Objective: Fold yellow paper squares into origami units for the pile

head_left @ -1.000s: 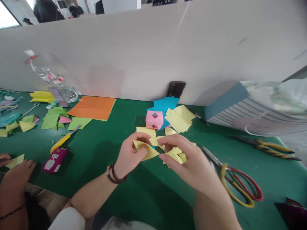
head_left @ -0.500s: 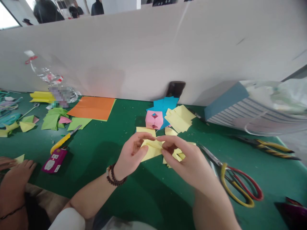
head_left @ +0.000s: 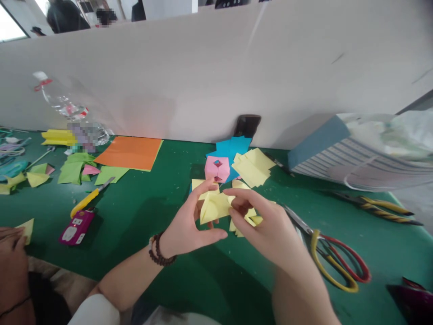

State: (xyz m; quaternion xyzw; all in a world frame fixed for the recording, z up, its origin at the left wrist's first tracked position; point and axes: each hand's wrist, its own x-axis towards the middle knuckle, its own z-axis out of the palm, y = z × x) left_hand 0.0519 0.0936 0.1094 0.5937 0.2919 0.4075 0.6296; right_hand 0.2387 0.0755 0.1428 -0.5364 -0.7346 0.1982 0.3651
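A small folded piece of pale yellow paper (head_left: 215, 207) is held up over the green table, its left part creased into a raised pocket. My right hand (head_left: 260, 212) pinches its right edge between thumb and fingers. My left hand (head_left: 192, 216) is spread around the left side, thumb stretched out below and apart from the paper. Some left fingertips show behind and under it. Just beyond stands a pink folded paper cube (head_left: 217, 169) with a diamond-shaped opening. More yellow folded pieces (head_left: 239, 225) lie partly hidden under my right hand.
Yellow sheets (head_left: 254, 167) and blue paper (head_left: 233, 146) lie behind. Scissors (head_left: 333, 259) and pliers (head_left: 375, 206) are on the right, beside a paper bag (head_left: 321, 149). To the left are orange paper (head_left: 130, 152), a yellow knife (head_left: 86, 201), a purple box (head_left: 77, 228) and a co-worker's hands (head_left: 13, 253).
My left thumb has come off the paper and swung down and outward. The paper has tilted up, showing its raised fold. The co-worker's hand at left has shifted off its yellow paper.
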